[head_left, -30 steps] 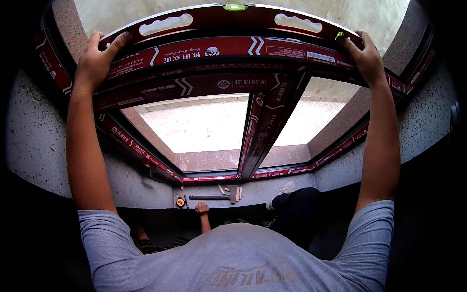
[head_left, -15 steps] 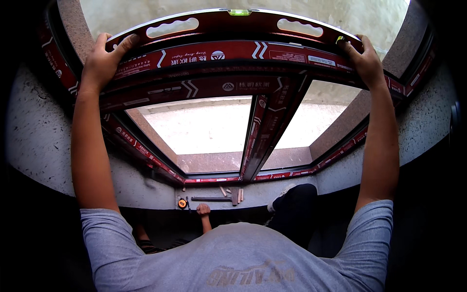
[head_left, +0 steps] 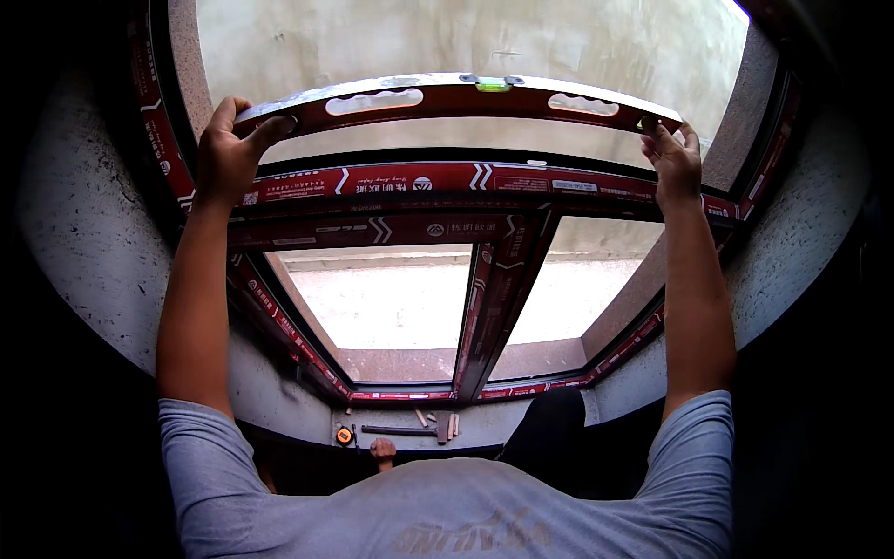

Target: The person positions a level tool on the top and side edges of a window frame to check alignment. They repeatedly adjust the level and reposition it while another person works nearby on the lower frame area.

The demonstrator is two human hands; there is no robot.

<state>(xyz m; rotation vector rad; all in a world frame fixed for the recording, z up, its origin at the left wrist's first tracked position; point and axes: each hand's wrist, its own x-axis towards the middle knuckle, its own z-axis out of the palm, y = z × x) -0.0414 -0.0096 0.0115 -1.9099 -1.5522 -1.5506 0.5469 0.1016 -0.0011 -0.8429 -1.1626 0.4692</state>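
Note:
Between my two raised hands is a long dark red spirit level (head_left: 466,101) with a pale top edge, two wavy hand slots and a green vial near its middle. My left hand (head_left: 231,154) grips its left end, the thumb on the near face. At the other end, my right hand (head_left: 675,163) pinches the level between thumb and fingers. The level stands a little above the window frame's crossbar (head_left: 382,180), with a gap showing between them. The frame (head_left: 498,289) carries red protective film and has two openings below the crossbar.
On the sill below lie a hammer (head_left: 410,431), an orange and black tape measure (head_left: 345,435) and several small wooden pieces (head_left: 453,427). Another person's hand (head_left: 383,451) rests near the hammer handle. Rough grey wall (head_left: 84,214) flanks the window.
The level has risen off the crossbar, so a gap now shows below it. Both my hands have lifted with it, and the view has tilted upward.

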